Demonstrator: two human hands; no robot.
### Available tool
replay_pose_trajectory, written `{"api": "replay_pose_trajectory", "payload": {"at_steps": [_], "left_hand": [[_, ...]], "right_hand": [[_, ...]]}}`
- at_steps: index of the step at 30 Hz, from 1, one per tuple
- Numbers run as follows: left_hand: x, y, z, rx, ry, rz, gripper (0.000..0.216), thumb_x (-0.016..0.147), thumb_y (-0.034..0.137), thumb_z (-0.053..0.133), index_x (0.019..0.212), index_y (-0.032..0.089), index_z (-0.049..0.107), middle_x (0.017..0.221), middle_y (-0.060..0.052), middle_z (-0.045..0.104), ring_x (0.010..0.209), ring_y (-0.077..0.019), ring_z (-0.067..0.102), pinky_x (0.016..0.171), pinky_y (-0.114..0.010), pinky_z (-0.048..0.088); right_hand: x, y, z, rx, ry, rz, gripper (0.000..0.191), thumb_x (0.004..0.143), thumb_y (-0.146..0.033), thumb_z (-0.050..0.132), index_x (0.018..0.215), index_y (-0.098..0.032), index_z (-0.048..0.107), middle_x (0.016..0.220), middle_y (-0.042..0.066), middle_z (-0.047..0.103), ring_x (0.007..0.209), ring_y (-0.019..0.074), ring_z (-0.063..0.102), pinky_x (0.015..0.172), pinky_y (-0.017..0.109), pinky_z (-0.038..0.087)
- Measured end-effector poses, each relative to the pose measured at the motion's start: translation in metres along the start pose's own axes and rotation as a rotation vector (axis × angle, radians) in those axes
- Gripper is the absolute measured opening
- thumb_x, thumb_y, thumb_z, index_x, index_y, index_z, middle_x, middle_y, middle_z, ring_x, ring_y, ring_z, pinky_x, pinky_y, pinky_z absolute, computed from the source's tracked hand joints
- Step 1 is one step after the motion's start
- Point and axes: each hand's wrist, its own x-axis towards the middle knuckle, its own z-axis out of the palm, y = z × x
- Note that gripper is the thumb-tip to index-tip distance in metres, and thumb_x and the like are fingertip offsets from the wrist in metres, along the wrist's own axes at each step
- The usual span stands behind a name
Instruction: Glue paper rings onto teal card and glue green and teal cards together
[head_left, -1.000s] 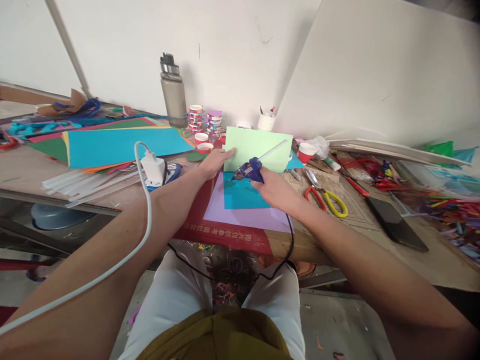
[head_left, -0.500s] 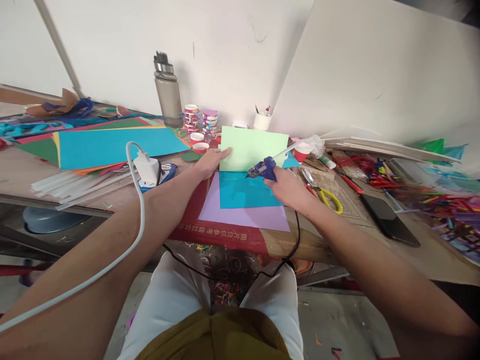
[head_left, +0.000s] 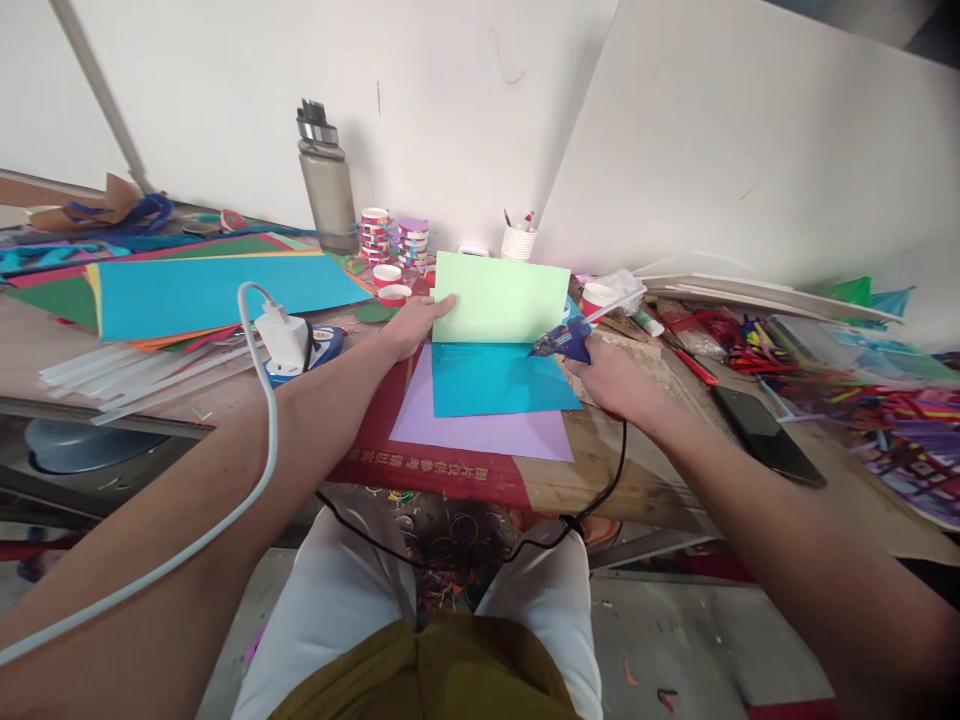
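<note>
My left hand (head_left: 414,322) pinches the left edge of a light green sheet (head_left: 501,298) and holds it tilted up off the table. Below it lie a teal sheet (head_left: 495,380) and, under that, a lilac sheet (head_left: 480,432). My right hand (head_left: 609,376) grips a blue glue gun (head_left: 564,341), whose nozzle points left at the right end of the seam between the green and teal sheets. A clear glue stick juts from the gun's back. Its black cord (head_left: 600,498) hangs off the table's front edge.
A stack of coloured paper (head_left: 210,285) and glue sticks (head_left: 135,368) lie at left, beside a white charger (head_left: 283,335) with its cable. A grey bottle (head_left: 322,180), tape rolls, red cups stand behind. A phone (head_left: 765,435), red pliers and pipe cleaners (head_left: 885,410) lie right.
My right hand has slid the glue gun rightward along the seam, from the left end to the right end. My left hand keeps holding the green sheet up.
</note>
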Motion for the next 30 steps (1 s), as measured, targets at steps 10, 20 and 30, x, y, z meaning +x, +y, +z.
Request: {"api": "replay_pose_trajectory", "payload": {"at_steps": [10,20,30], "left_hand": [[-0.003,0.004,0.003,-0.007,0.002,-0.018,0.037,0.067,0.042,0.075,0.083,0.009,0.069,0.088,-0.012,0.073,0.083,-0.0230,0.068,0.072,-0.031,0.055],[-0.005,0.008,0.005,-0.021,0.051,-0.042,0.039,0.064,0.041,0.078,0.084,0.009,0.068,0.085,-0.012,0.073,0.084,-0.0244,0.068,0.074,-0.033,0.056],[-0.001,0.003,0.001,-0.010,0.013,-0.021,0.041,0.064,0.043,0.077,0.084,0.008,0.070,0.089,-0.013,0.072,0.079,-0.0231,0.068,0.069,-0.031,0.056]], "right_hand": [[0.002,-0.005,0.000,0.007,-0.023,-0.041,0.033,0.087,-0.038,0.044,0.106,-0.013,0.055,0.106,0.019,0.063,0.095,0.0283,0.059,0.072,0.032,0.041],[0.004,0.019,-0.003,-0.032,0.000,0.086,0.035,0.088,-0.034,0.043,0.112,-0.013,0.056,0.109,0.019,0.065,0.096,0.0283,0.062,0.071,0.030,0.042],[0.003,0.024,-0.003,-0.077,0.010,0.055,0.033,0.087,-0.033,0.044,0.109,-0.013,0.059,0.103,0.018,0.067,0.091,0.0277,0.063,0.069,0.031,0.042]]}}
